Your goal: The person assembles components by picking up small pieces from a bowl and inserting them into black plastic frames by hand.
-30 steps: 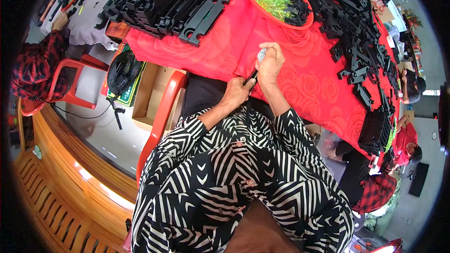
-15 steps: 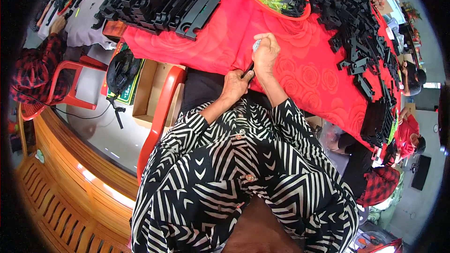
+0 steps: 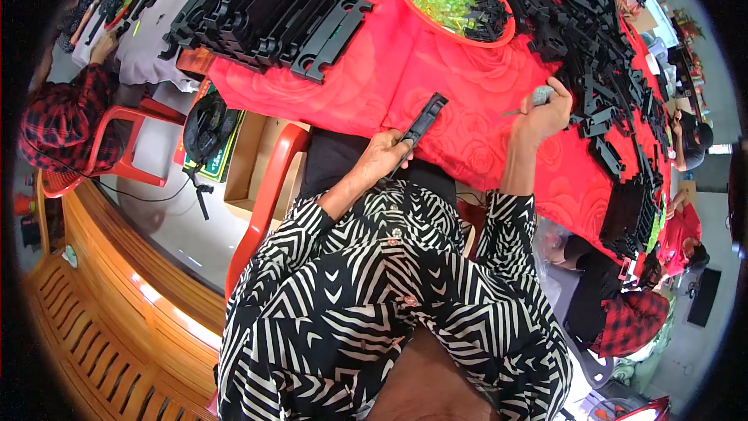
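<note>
**Left hand grips black bar at table's near edge; right hand holds a small tool beside the parts pile**

Landmark: red tablecloth [image 3: 436, 93].

- Near edge of the cloth runs just in front of the person's torso. The left hand [image 3: 383, 157] sits right at that edge, the right hand [image 3: 538, 118] further in over the cloth.
- Open cloth: a bare red patch between the two hands and up toward the red bowl [image 3: 499, 35]. That is the only free working room visible.
- Far-left part of the cloth: row of stacked black frames [image 3: 273, 12], reaching the cloth's left edge.
- Right side of the cloth: loose pile of black parts [image 3: 600, 70], touching or just beside the right hand.
- Bowl at the far edge holds green and black small pieces.
- Off the cloth's near-left corner: red chair [image 3: 269, 195] and an open cardboard box [image 3: 249, 160], tight against the person's left side.

Hands:
- Left: forearm angled up from the torso, fingers curled closed around the lower end of a black bar [image 3: 425, 118]; the bar tilts up and right over the cloth.
- Right: forearm nearly vertical, wrist bent, fingers closed on a small grey-handled tool [image 3: 534, 98], its thin tip pointing left.
- Hands well apart, not touching.
</note>
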Motion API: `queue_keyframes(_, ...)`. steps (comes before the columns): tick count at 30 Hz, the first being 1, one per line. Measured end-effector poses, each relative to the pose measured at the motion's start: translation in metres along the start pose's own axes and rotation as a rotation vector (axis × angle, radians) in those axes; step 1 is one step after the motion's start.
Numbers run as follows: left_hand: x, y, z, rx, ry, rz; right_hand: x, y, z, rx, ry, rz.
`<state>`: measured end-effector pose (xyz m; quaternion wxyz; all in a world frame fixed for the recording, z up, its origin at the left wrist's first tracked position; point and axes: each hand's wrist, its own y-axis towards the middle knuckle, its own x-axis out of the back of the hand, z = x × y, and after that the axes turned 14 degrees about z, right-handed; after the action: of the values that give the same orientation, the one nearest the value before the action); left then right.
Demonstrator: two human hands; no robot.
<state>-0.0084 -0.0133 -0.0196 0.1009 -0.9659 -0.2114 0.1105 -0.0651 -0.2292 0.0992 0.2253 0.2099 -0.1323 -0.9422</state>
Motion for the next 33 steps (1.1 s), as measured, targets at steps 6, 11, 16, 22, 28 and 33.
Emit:
queue_keyframes(6, -0.007, -0.004, -0.022, -0.065, -0.107, 0.119, 0.049, 0.034, -0.036, 0.170, -0.481, -0.067)
queue_keyframes(11, -0.012, -0.010, -0.036, -0.205, -0.173, 0.173, 0.062, 0.051, -0.056, 0.393, -0.960, 0.023)
queue_keyframes(16, -0.017, -0.018, -0.047, -0.208, -0.172, 0.198, 0.091, 0.068, -0.082, 0.147, -0.842, 0.031)
queue_keyframes(22, -0.014, -0.023, -0.039, -0.228, -0.174, -0.105, 0.071, 0.052, -0.075, 0.606, -1.389, 0.011)
queue_keyframes(28, -0.005, -0.022, -0.055, -0.166, -0.344, -0.236, 0.023, -0.011, -0.045, 0.400, -0.707, 0.255)
queue_keyframes(33, 0.016, -0.024, -0.074, -0.149, -0.486, -0.289, -0.028, -0.105, -0.026, 0.215, -0.479, 0.734)
